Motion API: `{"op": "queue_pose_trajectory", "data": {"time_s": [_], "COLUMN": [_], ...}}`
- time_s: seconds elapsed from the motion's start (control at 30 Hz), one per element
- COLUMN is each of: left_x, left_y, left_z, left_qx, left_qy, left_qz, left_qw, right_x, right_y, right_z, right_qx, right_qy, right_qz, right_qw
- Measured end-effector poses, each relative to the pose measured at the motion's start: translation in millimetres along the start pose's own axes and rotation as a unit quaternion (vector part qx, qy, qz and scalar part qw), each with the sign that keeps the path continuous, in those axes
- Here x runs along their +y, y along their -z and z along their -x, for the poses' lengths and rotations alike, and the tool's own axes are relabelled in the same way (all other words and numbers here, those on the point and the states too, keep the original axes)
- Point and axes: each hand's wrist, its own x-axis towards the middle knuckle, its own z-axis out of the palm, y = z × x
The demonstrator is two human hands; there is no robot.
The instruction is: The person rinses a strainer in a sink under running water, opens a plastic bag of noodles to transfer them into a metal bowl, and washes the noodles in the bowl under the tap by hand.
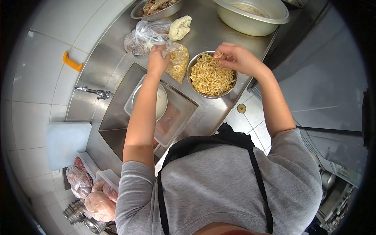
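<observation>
On the steel counter stands a metal bowl (189,80) full of bean sprouts (211,78). Over its upper right edge is my right hand (237,58), its fingers bent together around a few sprouts. A clear plastic bag (178,64) with yellowish bits inside lies left of the bowl. My left hand (158,60) is at that bag's upper left edge, fingers curled against the plastic; the fingertips are partly hidden. Just above the left hand rests a knotted plastic bag (143,37) with dark contents, beside a pale crumpled lump (180,28).
A large pale basin (250,23) stands at the upper right, a metal bowl of brownish food (156,15) at the top. The sink (117,113) holds plastic tubs and a white bowl (161,102). Bagged meat (100,205) and a cutting board (67,143) are lower left.
</observation>
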Motion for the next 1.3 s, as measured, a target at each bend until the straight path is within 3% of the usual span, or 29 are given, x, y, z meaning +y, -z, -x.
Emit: {"op": "queue_pose_trajectory", "data": {"time_s": [0.03,0.1,0.13,0.2,0.23,0.3,0.33,0.4,0.53,0.6,0.67,0.7,0.73,0.77,0.83,0.93,0.97,1.03,1.1,1.23,1.3], "left_x": [13.2,44.3,51.8,67.9,77.7,96.2,100.9,112.3,140.4,138.8,139.2,132.2,119.7,105.0,94.0,93.3,97.7,102.6,100.1,101.0,97.9], "left_y": [8.3,25.7,28.9,36.4,44.7,59.6,58.5,50.5,39.0,28.7,25.7,16.3,3.1,-10.8,-14.5,-17.5,-18.9,-7.9,-2.6,6.8,22.2], "left_z": [1.0,9.7,18.5,35.6,43.3,61.2,68.0,84.4,102.1,107.0,110.3,108.9,108.4,106.0,92.7,81.2,83.4,80.4,84.8,95.7,108.0], "left_qx": [0.001,-0.049,-0.046,-0.152,-0.15,-0.259,-0.256,-0.162,-0.122,-0.067,0.056,0.073,0.074,0.026,-0.079,-0.131,-0.13,-0.147,-0.159,-0.116,-0.11], "left_qy": [0.001,0.105,0.109,0.093,0.092,0.035,0.037,-0.087,-0.109,-0.094,0.093,0.182,0.185,0.252,0.377,0.393,0.436,0.42,0.406,0.421,0.433], "left_qz": [-0.002,0.148,0.146,0.286,0.285,0.224,0.223,0.135,0.1,0.165,0.268,0.308,0.307,0.36,0.428,0.378,0.45,0.456,0.457,0.453,0.46], "left_qw": [1.0,0.982,0.982,0.942,0.942,0.939,0.94,0.974,0.981,0.98,0.957,0.931,0.931,0.898,0.818,0.828,0.769,0.771,0.775,0.777,0.767], "right_x": [-6.4,-11.9,-11.0,-4.0,-2.1,-2.3,-2.1,2.9,14.1,13.3,4.8,1.2,-2.0,-3.1,4.9,3.4,-0.7,-10.1,-18.4,-15.2,-20.7], "right_y": [4.7,3.8,-0.9,-14.0,-16.7,-20.6,-22.3,-23.9,-38.1,-29.9,-18.2,-13.6,-9.1,-6.0,-7.7,-14.6,-15.0,-8.0,-0.2,-4.7,-17.5], "right_z": [-0.8,-5.3,-9.8,-16.2,-14.8,-11.2,-12.2,-13.7,-14.1,-12.6,-11.9,-12.6,-13.6,-15.0,-16.8,-16.3,-13.9,-13.6,-18.9,-36.1,-45.3], "right_qx": [0.031,0.101,0.098,0.126,0.045,0.017,-0.012,-0.014,-0.048,-0.045,0.007,0.005,0.016,0.029,0.02,0.004,0.002,-0.007,-0.029,-0.056,-0.092], "right_qy": [0.001,0.009,0.013,0.093,0.092,0.07,0.05,0.068,0.113,0.119,0.066,0.067,0.006,-0.054,-0.01,0.086,0.085,0.086,0.011,0.029,0.066], "right_qz": [0.015,0.0,-0.001,0.045,0.075,0.082,0.088,0.11,0.152,0.158,0.087,0.085,0.064,0.044,0.066,0.083,0.07,0.056,0.038,0.06,-0.104], "right_qw": [0.999,0.995,0.995,0.987,0.992,0.994,0.995,0.991,0.981,0.979,0.994,0.994,0.998,0.997,0.998,0.993,0.994,0.995,0.999,0.996,0.988]}}
